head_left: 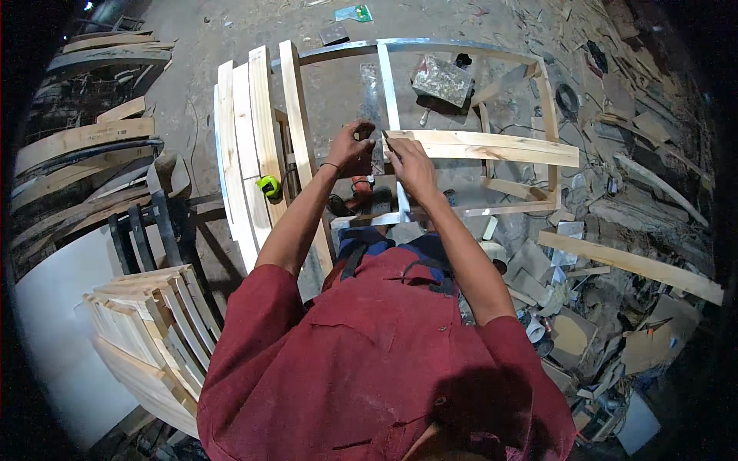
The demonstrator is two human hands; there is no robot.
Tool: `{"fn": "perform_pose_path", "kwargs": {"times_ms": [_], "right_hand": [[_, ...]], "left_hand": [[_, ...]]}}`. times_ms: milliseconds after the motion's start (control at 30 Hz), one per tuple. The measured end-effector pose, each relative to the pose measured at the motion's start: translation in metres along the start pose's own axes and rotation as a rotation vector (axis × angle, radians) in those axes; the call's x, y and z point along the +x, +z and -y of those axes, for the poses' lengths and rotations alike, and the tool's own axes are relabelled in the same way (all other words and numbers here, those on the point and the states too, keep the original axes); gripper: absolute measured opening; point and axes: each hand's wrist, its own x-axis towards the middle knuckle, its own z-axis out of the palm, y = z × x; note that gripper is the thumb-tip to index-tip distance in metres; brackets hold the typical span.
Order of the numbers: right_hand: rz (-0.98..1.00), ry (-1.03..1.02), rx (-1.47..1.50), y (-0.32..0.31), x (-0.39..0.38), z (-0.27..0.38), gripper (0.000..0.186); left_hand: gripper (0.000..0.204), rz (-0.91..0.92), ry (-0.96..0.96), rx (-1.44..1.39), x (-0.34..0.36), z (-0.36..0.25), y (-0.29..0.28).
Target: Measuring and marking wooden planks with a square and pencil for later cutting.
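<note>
My left hand [353,146] is beside the left end of a pale wooden board [492,147], just above a grey, worn flat strip [370,84]. Its fingers are curled, with a gap between thumb and forefinger, and nothing shows in it. At the board's left end, my right hand [413,164] lies against the wood with its fingers closed. A thin dark, pencil-like stick [386,136] shows at its fingertips; its lower part is hidden. The board lies across a rectangular wooden frame [388,84], whose middle bar runs under it.
Several long pale planks [254,146] lie side by side on the left, with a yellow-green tape measure [268,186] on them. A paint-spattered block [443,81] sits inside the frame. Stacked slats [154,323] stand at lower left. Wood scraps and a loose plank [630,265] litter the right.
</note>
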Motion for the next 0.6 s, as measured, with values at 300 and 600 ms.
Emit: {"fn": "perform_pose_path", "kwargs": {"times_ms": [300, 600], "right_hand": [[0.261, -0.085, -0.089, -0.031, -0.034, 0.037, 0.033], [0.207, 0.101, 0.33, -0.118, -0.045, 0.091, 0.021]], "left_hand": [[0.043, -0.002, -0.021, -0.045, 0.0, 0.007, 0.004], [0.037, -0.175, -0.155, -0.045, -0.02, -0.039, -0.002]]}}
